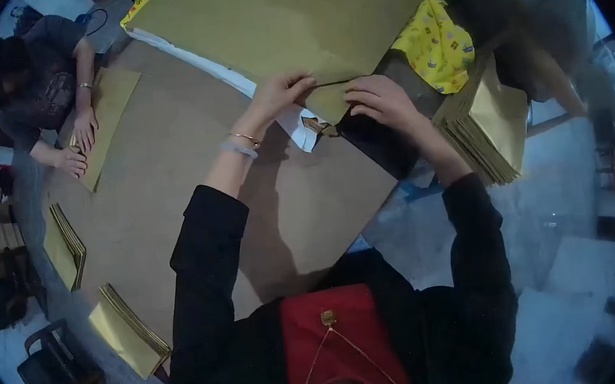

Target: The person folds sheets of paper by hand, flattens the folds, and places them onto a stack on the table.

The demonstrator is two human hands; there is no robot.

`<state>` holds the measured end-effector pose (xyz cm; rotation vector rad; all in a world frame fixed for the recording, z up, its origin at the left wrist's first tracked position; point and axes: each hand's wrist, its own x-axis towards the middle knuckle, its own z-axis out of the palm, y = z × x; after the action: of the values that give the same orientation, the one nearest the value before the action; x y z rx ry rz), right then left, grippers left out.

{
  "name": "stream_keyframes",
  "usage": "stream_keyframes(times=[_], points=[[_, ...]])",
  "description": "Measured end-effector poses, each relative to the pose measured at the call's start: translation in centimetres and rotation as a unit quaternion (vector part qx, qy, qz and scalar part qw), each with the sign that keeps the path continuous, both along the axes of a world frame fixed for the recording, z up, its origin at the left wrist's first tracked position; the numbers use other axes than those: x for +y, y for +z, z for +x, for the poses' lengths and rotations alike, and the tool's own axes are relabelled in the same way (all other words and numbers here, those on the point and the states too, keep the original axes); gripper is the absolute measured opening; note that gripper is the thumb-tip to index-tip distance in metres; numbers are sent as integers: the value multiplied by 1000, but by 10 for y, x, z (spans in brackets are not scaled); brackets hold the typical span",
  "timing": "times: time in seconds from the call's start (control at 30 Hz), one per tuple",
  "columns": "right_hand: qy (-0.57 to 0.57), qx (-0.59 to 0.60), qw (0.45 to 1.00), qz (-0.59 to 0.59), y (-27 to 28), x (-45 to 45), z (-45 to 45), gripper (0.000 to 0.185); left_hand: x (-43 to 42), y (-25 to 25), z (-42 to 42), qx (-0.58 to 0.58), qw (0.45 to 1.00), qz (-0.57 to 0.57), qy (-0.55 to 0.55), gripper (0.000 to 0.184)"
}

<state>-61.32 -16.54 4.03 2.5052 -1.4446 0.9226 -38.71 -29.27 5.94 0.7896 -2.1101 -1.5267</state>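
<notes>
A large gold-brown paper sheet (282,26) lies across the far side of the table, and its near corner forms a small flap between my hands. My left hand (277,101) pinches the sheet's edge at the left of this flap, thumb and fingers together. On the other side, my right hand (380,100) has its fingers curled onto the flap's right edge. A torn white paper piece (307,133) pokes out below the flap, beside a small brown scrap (321,126). A dark object (381,143) sits under my right wrist; its kind is unclear.
Brown board (181,198) covers the table. Folded gold paper stacks stand at left (66,247), lower left (129,331) and right (488,124). Yellow printed wrapping (438,43) lies crumpled at right. A co-worker (49,84) presses a gold sheet (110,115); another person (521,12) is blurred.
</notes>
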Motion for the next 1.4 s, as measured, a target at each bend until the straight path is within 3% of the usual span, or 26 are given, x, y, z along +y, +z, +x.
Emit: stream_keyframes(times=[0.07,0.2,0.27,0.4,0.43,0.67,0.83,1.23,1.33,1.4], points=[[61,20,997,30,-1,-4,-1,32,-5,-9,0,-26,999,-18,-1,26],[71,21,997,25,-4,-6,11,32,-3,-6,12,-55,984,-168,11,26],[86,0,995,54,-4,-11,12,30,-2,-4,16,-55,996,-68,-11,28],[80,-8,992,99,7,-10,9,29,-6,-3,13,-31,992,-119,-8,26],[90,-13,990,107,7,-11,8,30,-4,3,14,-73,993,-91,-6,27],[114,-30,984,134,16,-14,3,29,-7,7,10,-74,995,-62,-26,29],[99,-29,984,143,21,-12,7,28,-9,6,10,-99,987,-121,-26,30],[93,-23,980,175,19,-12,1,29,-7,4,9,-17,998,-60,-32,29],[85,-11,982,171,20,-10,2,29,-5,7,10,-60,992,-111,-30,28],[94,-30,979,180,18,-13,0,31,-5,6,9,-44,998,-33,-22,28]])
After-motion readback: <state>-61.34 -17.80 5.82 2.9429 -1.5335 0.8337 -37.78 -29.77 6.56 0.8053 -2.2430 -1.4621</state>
